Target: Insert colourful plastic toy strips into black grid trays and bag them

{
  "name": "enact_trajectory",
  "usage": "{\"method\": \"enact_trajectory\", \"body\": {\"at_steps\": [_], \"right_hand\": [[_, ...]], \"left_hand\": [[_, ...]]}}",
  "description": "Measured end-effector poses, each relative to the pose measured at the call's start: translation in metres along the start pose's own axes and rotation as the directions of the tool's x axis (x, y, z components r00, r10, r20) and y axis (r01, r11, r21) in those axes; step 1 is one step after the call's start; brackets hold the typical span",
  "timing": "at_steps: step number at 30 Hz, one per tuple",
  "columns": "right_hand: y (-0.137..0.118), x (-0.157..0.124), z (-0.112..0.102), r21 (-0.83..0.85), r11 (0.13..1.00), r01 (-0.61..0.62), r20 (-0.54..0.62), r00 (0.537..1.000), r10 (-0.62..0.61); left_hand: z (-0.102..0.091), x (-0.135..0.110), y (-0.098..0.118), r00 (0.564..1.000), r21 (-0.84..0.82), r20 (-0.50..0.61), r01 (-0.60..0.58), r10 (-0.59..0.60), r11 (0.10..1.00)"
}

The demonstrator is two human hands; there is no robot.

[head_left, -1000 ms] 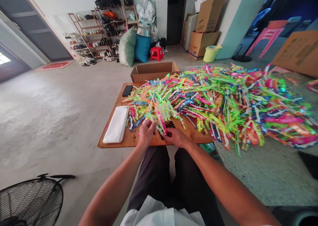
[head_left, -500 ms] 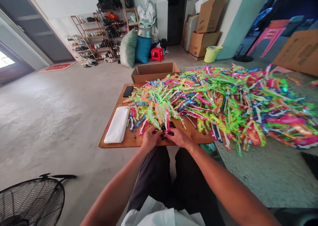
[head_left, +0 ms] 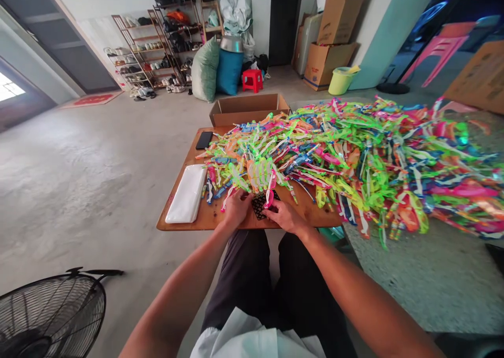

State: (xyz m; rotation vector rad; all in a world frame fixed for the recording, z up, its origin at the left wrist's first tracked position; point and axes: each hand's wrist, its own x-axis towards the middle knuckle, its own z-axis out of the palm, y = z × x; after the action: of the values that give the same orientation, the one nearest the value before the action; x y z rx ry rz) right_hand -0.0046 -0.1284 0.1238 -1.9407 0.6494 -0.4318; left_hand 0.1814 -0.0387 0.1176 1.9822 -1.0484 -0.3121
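Observation:
My right hand (head_left: 286,216) pinches the lower end of a pink-and-white plastic toy piece (head_left: 271,187), which stands up from its fingers. Under those fingertips lies a small black card with a light pattern (head_left: 259,204), flat at the table's front edge. To the left of the card, my left hand (head_left: 237,209) rests by the front of the heap with its fingers stretched forward; nothing shows in its grasp. Just beyond both hands, a row of similar green and orange pieces with white strips (head_left: 260,173) lies side by side, in front of the big heap of bright plastic toys (head_left: 346,153).
A stack of clear plastic bags (head_left: 186,195) and a black phone (head_left: 204,140) lie on the left of the wooden table (head_left: 169,219). An open cardboard box (head_left: 248,111) stands behind the heap. A black fan (head_left: 55,316) is at lower left.
My left hand has moved slightly left, away from the card and the green piece near it. My right hand keeps the pink piece, and more of the black card shows.

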Motion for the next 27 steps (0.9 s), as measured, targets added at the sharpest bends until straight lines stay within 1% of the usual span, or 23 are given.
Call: {"method": "enact_trajectory", "body": {"at_steps": [4,7,9,10,13,15,17,19,22,24,27], "right_hand": [[-0.001,-0.002,-0.005,0.021,0.999,-0.037,0.02,0.999,0.036],[-0.002,-0.002,-0.021,0.095,0.994,-0.056,-0.013,0.998,0.058],[-0.003,0.003,-0.036,0.109,0.993,-0.045,-0.087,0.995,0.055],[-0.003,0.008,-0.044,0.079,0.996,-0.038,-0.139,0.989,0.049],[0.003,0.026,-0.059,-0.096,0.993,-0.063,-0.271,0.962,0.034],[0.01,0.036,-0.06,-0.164,0.982,-0.096,-0.278,0.959,0.047],[0.017,0.04,-0.055,-0.16,0.981,-0.111,-0.243,0.968,0.07],[0.023,0.038,-0.047,-0.131,0.985,-0.115,-0.223,0.971,0.084],[0.025,0.033,-0.039,-0.139,0.982,-0.129,-0.249,0.964,0.092],[0.022,0.031,-0.039,-0.201,0.97,-0.139,-0.254,0.963,0.086],[0.013,0.033,-0.042,-0.359,0.924,-0.13,-0.238,0.97,0.044]], "left_hand": [[0.003,-0.001,-0.008,0.988,0.11,0.026,-0.153,0.151,0.982],[0.004,-0.001,-0.014,0.973,0.158,0.074,-0.228,0.219,0.961],[0.002,0.0,-0.016,0.962,0.175,0.102,-0.27,0.255,0.947],[0.001,0.001,-0.016,0.956,0.178,0.117,-0.288,0.27,0.941],[-0.005,0.004,-0.014,0.939,0.172,0.16,-0.329,0.303,0.928],[-0.008,0.005,-0.012,0.934,0.165,0.175,-0.34,0.311,0.926],[-0.01,0.006,-0.01,0.935,0.172,0.183,-0.336,0.305,0.926],[-0.011,0.006,-0.009,0.939,0.188,0.186,-0.323,0.289,0.928],[-0.011,0.007,-0.009,0.939,0.183,0.195,-0.32,0.284,0.93],[-0.012,0.009,-0.01,0.934,0.17,0.205,-0.327,0.291,0.93],[-0.013,0.012,-0.013,0.931,0.17,0.222,-0.33,0.291,0.929]]}}
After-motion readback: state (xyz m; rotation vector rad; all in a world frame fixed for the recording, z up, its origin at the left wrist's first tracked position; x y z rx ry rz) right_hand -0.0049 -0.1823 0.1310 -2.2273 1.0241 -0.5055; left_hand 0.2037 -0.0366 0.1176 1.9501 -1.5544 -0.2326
